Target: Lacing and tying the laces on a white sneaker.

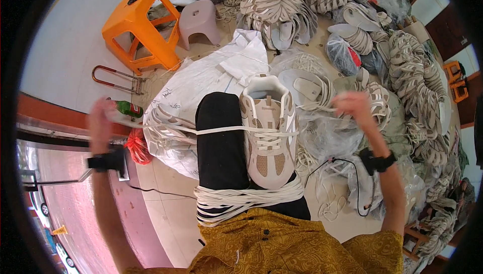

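A beige and white sneaker (269, 158) lies on my right thigh, toe toward me, its pale laces threaded across the tongue. One loose lace (221, 130) stretches from it over my black-clad left thigh. A bundle of cream shoelaces (246, 201) is spread across my lap. My left hand (102, 110) is raised at the far left, away from the shoe, near a green bottle; motion smears its fingers. My right hand (353, 104) is raised right of the sneaker with fingers drawn together. A pale strand shows by its fingertips, but blur hides what they hold.
White sacking (176, 85) covers the floor ahead, with shoe uppers (168, 128) at its left. An orange stool (143, 27) and a small grey stool (199, 20) stand behind. Heaps of sneakers (410, 68) and clear plastic bags (327, 135) fill the right. A black cord (358, 188) trails nearby.
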The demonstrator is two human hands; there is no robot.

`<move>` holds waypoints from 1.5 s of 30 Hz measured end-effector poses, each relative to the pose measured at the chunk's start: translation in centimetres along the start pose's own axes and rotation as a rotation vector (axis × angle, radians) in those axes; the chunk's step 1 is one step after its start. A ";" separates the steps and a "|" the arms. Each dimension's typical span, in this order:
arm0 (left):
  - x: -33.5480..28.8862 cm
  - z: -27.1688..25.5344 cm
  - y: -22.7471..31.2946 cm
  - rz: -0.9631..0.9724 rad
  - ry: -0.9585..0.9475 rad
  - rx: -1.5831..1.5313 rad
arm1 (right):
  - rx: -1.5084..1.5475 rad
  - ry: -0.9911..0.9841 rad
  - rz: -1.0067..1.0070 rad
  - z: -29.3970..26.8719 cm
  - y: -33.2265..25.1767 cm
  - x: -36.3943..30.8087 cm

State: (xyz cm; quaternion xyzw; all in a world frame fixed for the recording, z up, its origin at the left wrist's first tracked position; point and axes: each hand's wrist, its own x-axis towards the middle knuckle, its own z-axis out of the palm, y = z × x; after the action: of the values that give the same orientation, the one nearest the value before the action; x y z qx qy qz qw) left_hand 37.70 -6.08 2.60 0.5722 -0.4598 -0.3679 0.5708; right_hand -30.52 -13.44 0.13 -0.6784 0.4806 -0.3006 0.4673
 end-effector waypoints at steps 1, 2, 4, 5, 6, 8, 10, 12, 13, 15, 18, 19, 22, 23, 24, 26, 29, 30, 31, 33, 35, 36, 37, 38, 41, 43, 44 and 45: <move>-2.1 6.6 -0.6 0.178 -0.136 0.613 | -0.234 -0.133 -0.552 3.2 -0.8 1.5; -3.5 12.8 -0.9 -0.015 -0.208 0.146 | -0.530 -0.146 -0.695 5.4 -1.9 1.8; -7.5 22.6 -0.5 -0.071 -0.343 -0.070 | -0.627 -0.135 -0.724 9.8 -3.7 1.9; -8.2 26.1 0.0 -0.189 -0.338 0.109 | -0.481 -0.108 -0.604 11.4 -4.4 1.9; -9.1 28.7 0.5 0.004 -0.321 0.343 | -0.474 -0.108 -0.601 12.7 -5.0 1.9; -10.4 31.7 1.3 0.309 -0.322 0.545 | -0.462 -0.098 -0.683 14.3 -5.8 1.7; -11.0 32.5 1.5 0.257 -0.369 0.574 | -0.506 -0.126 -0.645 15.1 -5.9 1.2; -11.4 32.4 1.1 0.275 -0.368 0.603 | -0.558 -0.156 -0.594 15.4 -5.7 0.7; -11.6 32.3 0.8 0.212 -0.416 0.666 | -0.547 -0.153 -0.594 15.4 -5.5 0.5; -11.9 32.3 0.0 0.274 -0.368 0.644 | -0.532 -0.153 -0.593 15.5 -5.3 0.3; -12.3 32.3 -0.4 0.290 -0.322 0.611 | -0.497 -0.143 -0.595 15.5 -5.0 0.2; -12.4 32.4 -0.4 0.284 -0.309 0.572 | -0.502 -0.142 -0.602 15.6 -4.9 0.2; -12.5 32.6 -0.1 0.091 -0.296 0.520 | -0.476 -0.117 -0.605 15.6 -4.9 0.2; -12.5 32.6 -0.1 0.144 -0.294 0.509 | -0.450 -0.108 -0.607 15.6 -4.9 0.1; -12.5 32.8 -0.2 0.169 -0.272 0.494 | -0.448 -0.107 -0.609 15.7 -4.8 0.1; -12.6 33.0 -0.4 0.200 -0.247 0.482 | -0.454 -0.104 -0.606 15.7 -4.7 0.1; -12.7 33.1 -0.8 0.346 -0.253 0.591 | -0.421 -0.087 -0.644 15.8 -4.5 0.1; -12.7 33.0 -0.9 0.397 -0.260 0.622 | -0.416 -0.068 -0.655 15.8 -4.5 0.1; -12.7 33.0 -0.9 0.446 -0.273 0.647 | -0.426 -0.075 -0.647 15.8 -4.4 0.0; -12.7 33.0 -0.7 0.498 -0.307 0.718 | -0.434 -0.080 -0.638 15.9 -4.4 0.0; -12.8 33.1 -0.5 0.548 -0.344 0.782 | -0.462 -0.075 -0.624 16.0 -4.4 0.1; -12.9 33.3 -0.4 0.642 -0.395 0.920 | -0.461 -0.074 -0.625 15.9 -4.5 0.1; -13.0 33.5 -0.2 0.730 -0.457 1.056 | -0.447 -0.076 -0.645 15.7 -4.5 0.1; -13.1 33.8 -0.1 0.741 -0.445 1.059 | -0.443 -0.081 -0.661 15.5 -4.6 0.1; -13.3 34.3 0.4 0.888 -0.482 1.215 | -0.073 -0.015 -0.494 13.9 -4.6 -0.4; -12.9 34.4 0.8 0.861 -0.582 1.367 | 0.185 -0.080 -0.101 12.6 -4.3 -0.7; -12.6 34.5 1.1 0.878 -0.594 1.358 | 0.415 -0.135 0.269 12.1 -4.1 -1.0; -12.1 34.5 1.4 0.741 -0.703 1.351 | 0.415 -0.127 0.269 11.8 -3.9 -1.1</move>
State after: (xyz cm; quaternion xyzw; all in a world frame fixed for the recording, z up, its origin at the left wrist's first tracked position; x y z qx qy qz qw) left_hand 1.20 -5.37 0.08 0.4552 -0.8894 0.0400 0.0139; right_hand -19.33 -7.88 -0.75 -0.5153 0.4643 -0.2849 0.6616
